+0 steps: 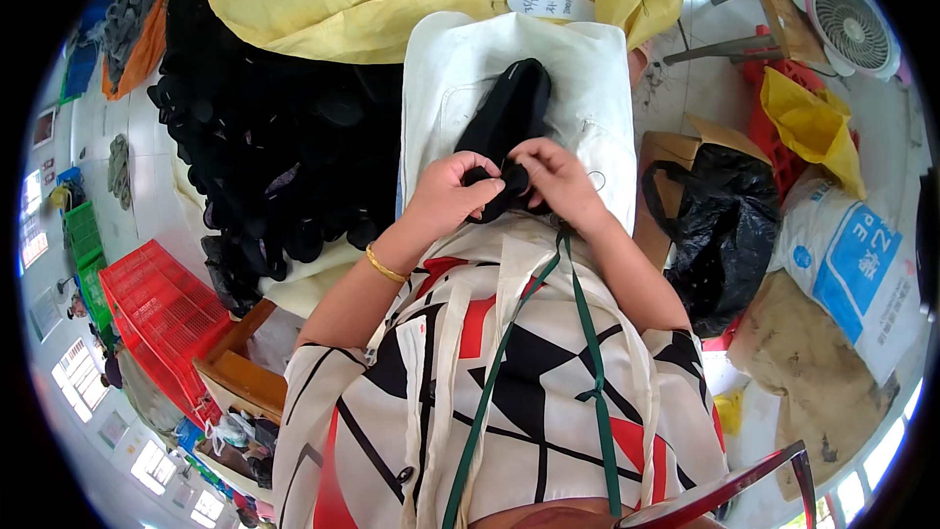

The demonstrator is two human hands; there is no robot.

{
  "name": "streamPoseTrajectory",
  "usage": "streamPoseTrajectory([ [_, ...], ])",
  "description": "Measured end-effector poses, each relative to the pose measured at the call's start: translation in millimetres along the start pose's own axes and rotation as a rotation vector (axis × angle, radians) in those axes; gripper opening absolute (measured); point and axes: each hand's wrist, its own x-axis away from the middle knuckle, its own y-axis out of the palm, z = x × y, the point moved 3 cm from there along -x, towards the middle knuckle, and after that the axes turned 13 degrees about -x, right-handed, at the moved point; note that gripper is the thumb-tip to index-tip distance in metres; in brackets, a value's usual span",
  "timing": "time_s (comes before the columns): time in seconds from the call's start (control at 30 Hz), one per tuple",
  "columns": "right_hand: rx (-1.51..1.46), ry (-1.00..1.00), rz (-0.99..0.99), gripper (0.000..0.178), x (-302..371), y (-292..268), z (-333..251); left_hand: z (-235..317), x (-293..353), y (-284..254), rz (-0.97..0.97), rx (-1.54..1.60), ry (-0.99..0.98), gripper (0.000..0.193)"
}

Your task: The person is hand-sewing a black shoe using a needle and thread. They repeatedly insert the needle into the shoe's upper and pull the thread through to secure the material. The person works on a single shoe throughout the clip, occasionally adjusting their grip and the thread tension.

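A black cloth shoe (513,98) lies on a white cloth (431,69) in front of me, its toe pointing away and its near end between my hands. My left hand (452,194) is closed, with thumb and forefinger pinching the black fabric at the near end. Just to its right, my right hand (566,184) is also closed, its bent fingers gripping the same end from the other side. The fingers cover part of the opening, and any small item inside the pinch cannot be made out.
A large heap of black shoes (274,137) lies at the left, beside a red plastic crate (162,304). Yellow sacking (392,0) with a white insole shape (550,3) spreads beyond the cloth. At right are a black plastic bag (725,225), a white-and-blue sack (852,255) and a fan (850,24).
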Motion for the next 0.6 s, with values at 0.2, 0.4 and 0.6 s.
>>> streamPoseTrajectory([
  [0.2, 0.659, -0.677, 0.034, 0.012, 25.0, 22.1, -41.6, -6.2, 1.2, 5.4, 0.005, -0.028, 0.091, 0.018],
  [0.4, 0.732, -1.028, 0.014, 0.006, 29.9, 45.5, -57.2, -3.0, 1.7, 4.5, 0.030, -0.079, 0.112, 0.019],
  [0.6, -0.238, -0.217, -0.001, 0.014, 36.8, 34.2, -63.2, 0.3, 10.8, 8.7, 0.133, -0.504, 0.361, 0.016],
])
